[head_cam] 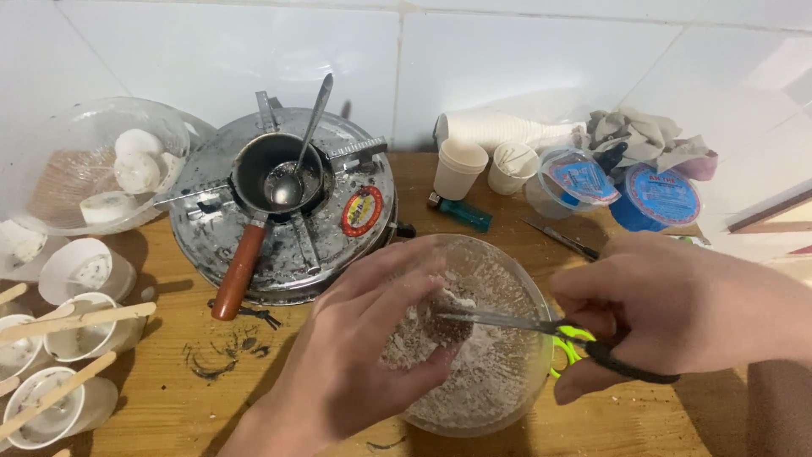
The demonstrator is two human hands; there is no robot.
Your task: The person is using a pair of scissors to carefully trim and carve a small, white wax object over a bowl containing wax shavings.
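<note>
Near the bench's front edge, the left hand is pinching a soft, crumbly lump over a glass bowl while the right hand, closed on the scissors, is snipping it.

Single head-worn view, looking steeply down and forward at wooden table, close above both hands; white tiled wall fills top. No second view.

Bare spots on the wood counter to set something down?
Free wood on the counter: front, between the stick cups and the left hand; a smaller strip between the lighter and glass bowl. Crowded: left edge, back right by the tubs. The right hand holds scissors.
</note>
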